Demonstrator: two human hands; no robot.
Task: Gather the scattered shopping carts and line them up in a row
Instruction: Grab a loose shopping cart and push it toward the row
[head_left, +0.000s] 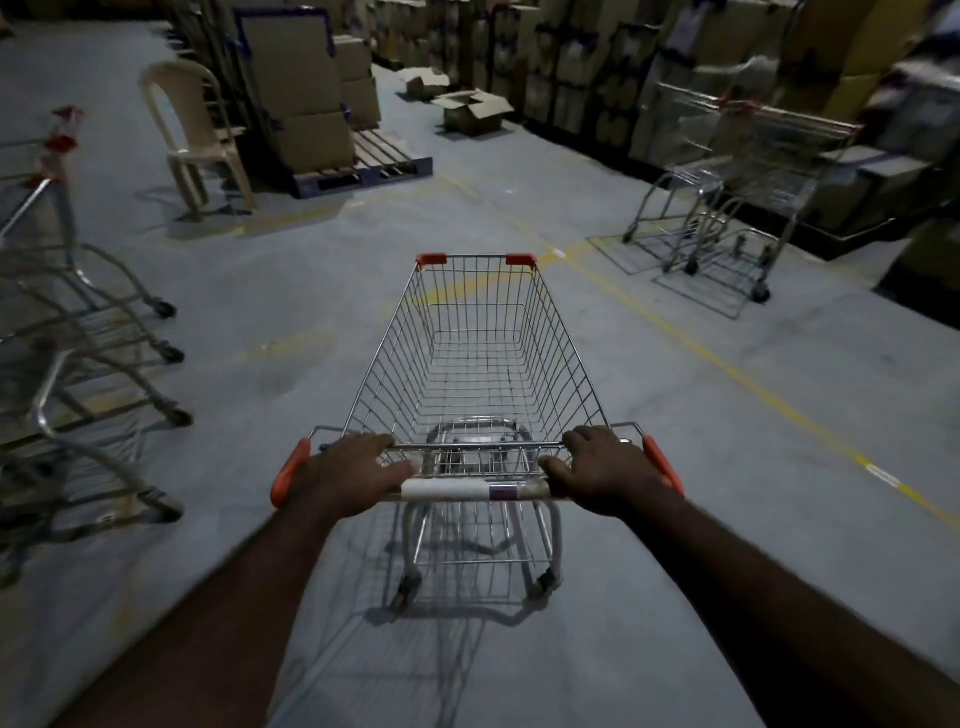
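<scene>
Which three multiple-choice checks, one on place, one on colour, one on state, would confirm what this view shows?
1. Where does the plastic chair stand?
A. left of the pallet
B. on the stacked boxes
C. on the pallet

2. What colour are the handle end caps of the held cart?
A. blue
B. green
C. orange

3. What state is that cart in?
A. loaded with boxes
B. empty
C. tipped over

Answers: 1 A, the chair stands on the floor left of the pallet; 2 C, the caps beside the left hand and right hand show orange; 3 B, only bare wire shows inside.
</scene>
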